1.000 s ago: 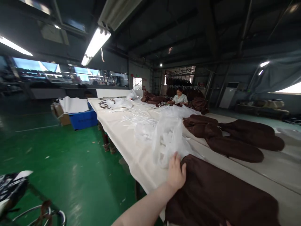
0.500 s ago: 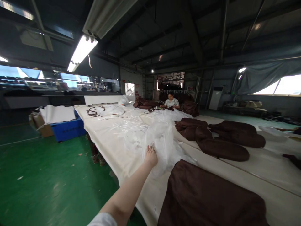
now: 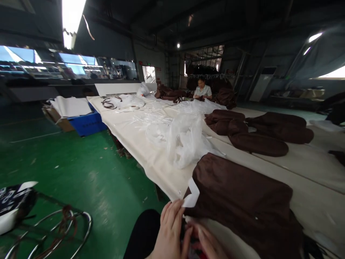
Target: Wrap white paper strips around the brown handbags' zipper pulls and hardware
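At the table's near edge my left hand (image 3: 170,225) is closed, its fingers pressed together on a bent white strip (image 3: 193,194), perhaps paper or tape. The strip lies over the left edge of a dark brown fabric piece (image 3: 242,190) spread on the table. Close beside it, my right hand (image 3: 207,242) has its fingers curled in at the bottom of the view. What it grips is hidden, though a bit of red shows below the fingers. Beyond the fabric lies a heap of crumpled clear plastic bags (image 3: 185,138).
More brown stuffed-looking pieces (image 3: 258,133) lie to the right on the cream-covered table (image 3: 159,163). A person (image 3: 202,90) in a striped shirt sits at the far end. On the left floor stand a blue bin (image 3: 87,123) and a metal-framed chair (image 3: 81,230).
My left hand has drawn back from the plastic bags to the near table edge, now with the white strip. My right hand has come into view. The view has tilted down.
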### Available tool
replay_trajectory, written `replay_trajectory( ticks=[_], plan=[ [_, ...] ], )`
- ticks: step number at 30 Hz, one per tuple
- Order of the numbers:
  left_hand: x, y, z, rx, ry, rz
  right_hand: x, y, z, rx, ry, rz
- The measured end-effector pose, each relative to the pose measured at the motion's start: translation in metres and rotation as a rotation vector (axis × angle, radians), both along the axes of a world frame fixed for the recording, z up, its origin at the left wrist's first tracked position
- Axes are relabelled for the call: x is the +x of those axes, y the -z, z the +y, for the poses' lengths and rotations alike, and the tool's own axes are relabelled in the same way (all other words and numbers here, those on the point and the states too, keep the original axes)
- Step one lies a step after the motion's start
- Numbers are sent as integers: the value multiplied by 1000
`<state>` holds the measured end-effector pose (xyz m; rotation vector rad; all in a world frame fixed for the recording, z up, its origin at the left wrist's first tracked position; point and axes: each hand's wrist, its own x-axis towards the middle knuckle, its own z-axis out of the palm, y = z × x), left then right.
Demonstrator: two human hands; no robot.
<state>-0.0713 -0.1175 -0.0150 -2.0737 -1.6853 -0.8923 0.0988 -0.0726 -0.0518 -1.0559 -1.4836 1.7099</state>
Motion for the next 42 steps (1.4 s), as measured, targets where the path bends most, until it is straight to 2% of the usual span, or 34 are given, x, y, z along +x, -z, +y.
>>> replay_trajectory(
  ticks=[2,5,7,9,11,13,15,18,21,22,24,27,29,35,39,42],
  plan=[
    [3,0,-16,-14,30,-20,-22,-20,-5,-200,-27,217],
    [1,3,-33,-36,76,-51,-38,-38,-2,-357,104,445],
    [-3,5,-43,-57,156,-90,-40,-43,3,-354,225,480],
    [-6,5,-49,-106,243,-199,-37,-42,7,-269,283,385],
    [-10,2,-50,-178,255,-420,-33,-40,6,-142,217,202],
    [-14,-1,-43,-252,191,-714,-31,-36,1,-52,49,28],
    [-20,-1,-31,-330,146,-992,-33,-33,-8,-42,-130,-74],
    [-31,5,-13,-429,134,-1267,-44,-27,-24,-35,-276,-159],
    [-42,13,-6,-501,117,-1448,-54,-21,-33,-7,-325,-199],
    [-47,15,-6,-519,109,-1513,-56,-18,-34,-33,-312,-200],
    [-58,18,-9,-553,86,-1626,-56,-13,-32,-116,-200,-199],
    [-75,20,-13,-620,37,-1679,-52,-6,-26,-181,78,-162],
    [-85,21,-16,-666,28,-1673,-52,-5,-20,-170,196,-115],
    [-98,26,-21,-701,117,-1644,-57,-1,-12,-227,147,-123],
    [-96,39,-23,-849,194,-1582,-54,8,-13,-207,268,-104],
    [-91,48,-24,-894,235,-1504,-53,12,-12,-298,277,-46]
  ],
)
